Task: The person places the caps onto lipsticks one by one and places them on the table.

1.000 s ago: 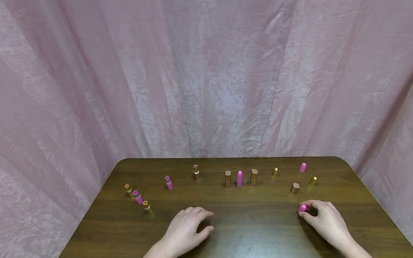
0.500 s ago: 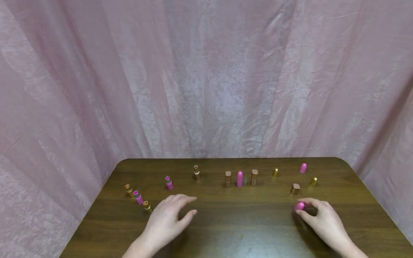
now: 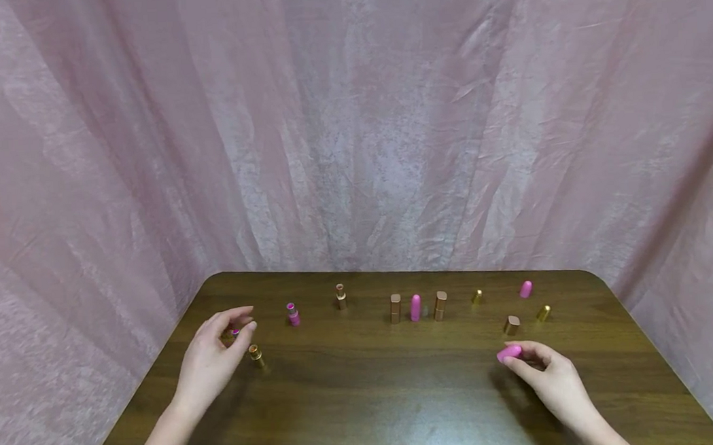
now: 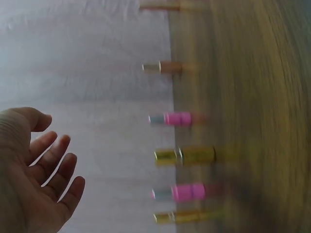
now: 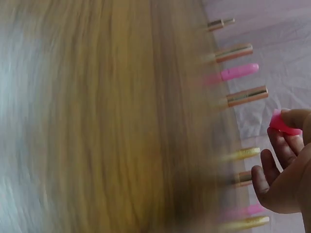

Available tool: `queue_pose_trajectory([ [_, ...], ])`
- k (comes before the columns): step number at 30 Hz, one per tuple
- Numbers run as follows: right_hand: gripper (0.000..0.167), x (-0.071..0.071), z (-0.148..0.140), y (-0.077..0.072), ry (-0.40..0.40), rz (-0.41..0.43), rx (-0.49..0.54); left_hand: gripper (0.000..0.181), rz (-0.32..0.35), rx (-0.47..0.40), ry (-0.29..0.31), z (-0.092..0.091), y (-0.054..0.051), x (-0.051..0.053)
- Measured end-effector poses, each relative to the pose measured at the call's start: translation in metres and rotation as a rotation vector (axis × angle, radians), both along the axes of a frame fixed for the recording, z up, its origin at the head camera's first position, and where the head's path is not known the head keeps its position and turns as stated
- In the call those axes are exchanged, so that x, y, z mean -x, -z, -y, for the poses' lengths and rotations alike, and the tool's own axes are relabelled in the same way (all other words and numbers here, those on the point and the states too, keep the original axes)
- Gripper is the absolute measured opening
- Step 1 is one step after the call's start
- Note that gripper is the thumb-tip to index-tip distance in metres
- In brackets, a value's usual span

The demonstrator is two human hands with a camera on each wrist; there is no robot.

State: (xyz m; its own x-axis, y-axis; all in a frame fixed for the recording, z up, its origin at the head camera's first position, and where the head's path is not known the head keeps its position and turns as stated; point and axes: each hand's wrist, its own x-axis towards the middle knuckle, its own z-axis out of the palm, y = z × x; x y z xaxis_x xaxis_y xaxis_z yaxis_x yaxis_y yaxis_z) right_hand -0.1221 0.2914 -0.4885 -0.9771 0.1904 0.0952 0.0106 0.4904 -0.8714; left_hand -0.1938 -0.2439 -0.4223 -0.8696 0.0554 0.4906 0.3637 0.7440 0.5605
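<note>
The right hand (image 3: 552, 375) pinches a pink cap (image 3: 508, 354) between thumb and fingers, above the tabletop (image 3: 372, 385). The left hand (image 3: 207, 359) is spread, grip holding nothing, near an open pink tube (image 4: 188, 192) (contact not evident). Step in hand, as judged: reaching for a tube. The next move would call for a careful pinch, avoiding the adjacent gold tube (image 3: 256, 356).

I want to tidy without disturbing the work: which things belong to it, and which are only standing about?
Seem to belong:
pink cap, pinched by the right hand
open pink tube, near the left hand
other open tubes and loose caps

Seem only standing about:
closed pink tube
two closed rose-gold tubes
</note>
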Motion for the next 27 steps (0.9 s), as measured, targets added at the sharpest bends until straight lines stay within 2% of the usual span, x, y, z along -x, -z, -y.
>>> queue_pose_trajectory([
  [5,0.047,-0.001,0.009,-0.003,-0.014,0.078,0.249,0.030,0.059,-0.053,-0.077,0.023,0.012,0.006],
  [7,0.044,-0.001,0.012,-0.004,-0.018,0.089,0.334,0.032,0.100,-0.055,-0.103,0.030,0.019,0.008],
  [10,0.037,-0.002,0.016,-0.004,-0.021,0.083,0.408,0.037,0.168,-0.058,-0.117,0.039,0.029,0.013],
  [18,0.030,-0.004,0.021,-0.003,-0.043,0.068,0.453,0.047,0.356,-0.051,-0.137,0.053,0.059,0.028],
  [22,0.034,-0.004,0.023,-0.003,-0.048,0.071,0.461,0.050,0.404,-0.018,-0.135,0.055,0.071,0.036],
  [27,0.036,-0.003,0.026,-0.001,-0.049,0.081,0.469,0.050,0.403,0.014,-0.146,0.053,0.081,0.044],
])
